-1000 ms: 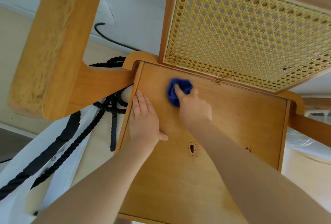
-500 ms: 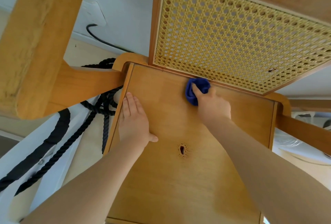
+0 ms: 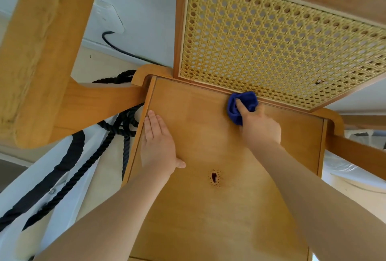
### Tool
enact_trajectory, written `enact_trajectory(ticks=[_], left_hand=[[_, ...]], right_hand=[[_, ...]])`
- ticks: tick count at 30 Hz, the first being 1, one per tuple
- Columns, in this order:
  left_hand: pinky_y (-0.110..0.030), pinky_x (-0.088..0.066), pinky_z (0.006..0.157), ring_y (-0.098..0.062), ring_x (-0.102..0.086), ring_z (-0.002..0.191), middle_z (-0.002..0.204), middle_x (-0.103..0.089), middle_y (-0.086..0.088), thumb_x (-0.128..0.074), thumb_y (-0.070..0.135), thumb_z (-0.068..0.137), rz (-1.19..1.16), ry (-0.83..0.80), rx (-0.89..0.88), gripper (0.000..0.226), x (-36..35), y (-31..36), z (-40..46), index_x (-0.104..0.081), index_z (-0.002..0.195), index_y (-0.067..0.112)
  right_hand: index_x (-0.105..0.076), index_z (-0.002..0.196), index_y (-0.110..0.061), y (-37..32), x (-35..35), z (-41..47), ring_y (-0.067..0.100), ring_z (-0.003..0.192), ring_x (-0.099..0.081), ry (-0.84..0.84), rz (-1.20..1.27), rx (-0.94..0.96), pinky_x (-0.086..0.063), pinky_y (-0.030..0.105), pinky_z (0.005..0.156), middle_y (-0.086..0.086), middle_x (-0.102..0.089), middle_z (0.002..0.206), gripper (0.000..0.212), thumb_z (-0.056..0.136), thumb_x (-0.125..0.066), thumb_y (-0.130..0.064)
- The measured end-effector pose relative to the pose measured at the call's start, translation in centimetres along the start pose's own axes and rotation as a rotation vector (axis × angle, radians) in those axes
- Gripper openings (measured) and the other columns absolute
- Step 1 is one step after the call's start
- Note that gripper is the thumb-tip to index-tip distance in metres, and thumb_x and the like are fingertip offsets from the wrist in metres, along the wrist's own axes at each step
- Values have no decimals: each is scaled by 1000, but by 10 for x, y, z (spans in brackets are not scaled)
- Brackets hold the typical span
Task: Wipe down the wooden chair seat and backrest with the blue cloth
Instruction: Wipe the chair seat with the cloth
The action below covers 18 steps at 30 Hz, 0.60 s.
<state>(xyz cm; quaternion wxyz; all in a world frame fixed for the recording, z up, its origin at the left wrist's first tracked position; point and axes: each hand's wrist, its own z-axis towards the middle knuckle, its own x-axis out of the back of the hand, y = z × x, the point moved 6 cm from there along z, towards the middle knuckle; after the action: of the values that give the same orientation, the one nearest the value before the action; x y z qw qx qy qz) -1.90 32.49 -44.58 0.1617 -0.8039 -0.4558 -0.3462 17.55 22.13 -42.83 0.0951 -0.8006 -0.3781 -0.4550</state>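
Note:
The wooden chair seat [image 3: 204,139] fills the middle of the view, with a dark knot [image 3: 214,177] near its centre. Behind it rises the woven cane backrest [image 3: 271,47] in a wooden frame. My right hand [image 3: 259,127] grips a bunched blue cloth [image 3: 241,106] and presses it on the seat's back edge, right at the foot of the backrest. My left hand [image 3: 158,145] lies flat on the seat near its left edge, fingers straight.
A wide wooden armrest [image 3: 37,56] juts out at the left, another arm rail [image 3: 359,152] at the right. Black rope [image 3: 108,135] and white sheeting [image 3: 62,187] lie on the floor at the left. A black cable [image 3: 119,49] runs from a wall socket.
My right hand has slid the blue cloth to the right along the seat's back edge, up against the backrest. My left hand stays flat on the seat.

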Motion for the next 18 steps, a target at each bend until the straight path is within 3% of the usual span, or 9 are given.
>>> enact_trajectory(ticks=[5,8,12,14,18], left_hand=[[-35,1,114,-31,17,140,147,30,-21,-77,55,58,8,14,-7,143,0,-1,0,25,139,-4],[-35,0,114,-29,18,140,148,31,-20,-77,55,58,-5,14,-8,143,0,-1,0,25,139,-3],[-35,0,114,-29,19,140,148,31,-19,-77,55,59,-8,17,-13,142,0,-1,-1,25,139,-2],[-35,0,114,-29,19,140,148,31,-19,-77,55,59,-7,22,-16,142,0,0,0,25,139,-2],[-35,1,115,-29,20,140,147,32,-18,-77,55,59,-17,25,-12,142,-2,0,0,26,139,-1]], right_hand=[[-6,151,-23,-33,0,-1,34,93,-60,19,55,5,-41,32,58,23,-24,147,63,96,-34,-9],[-5,149,-34,-9,-5,4,34,89,-60,22,70,35,-41,32,57,20,-26,148,64,97,-36,-15],[-6,148,-40,39,-15,-3,28,68,-48,17,67,-87,-41,30,53,16,-37,137,64,97,-40,-23],[-8,148,-38,37,-15,-4,31,73,-53,9,99,-125,-39,30,54,15,-37,138,62,97,-41,-24],[-9,148,-35,-22,-5,6,36,94,-62,26,141,40,-41,31,57,17,-26,150,62,97,-41,-20]])
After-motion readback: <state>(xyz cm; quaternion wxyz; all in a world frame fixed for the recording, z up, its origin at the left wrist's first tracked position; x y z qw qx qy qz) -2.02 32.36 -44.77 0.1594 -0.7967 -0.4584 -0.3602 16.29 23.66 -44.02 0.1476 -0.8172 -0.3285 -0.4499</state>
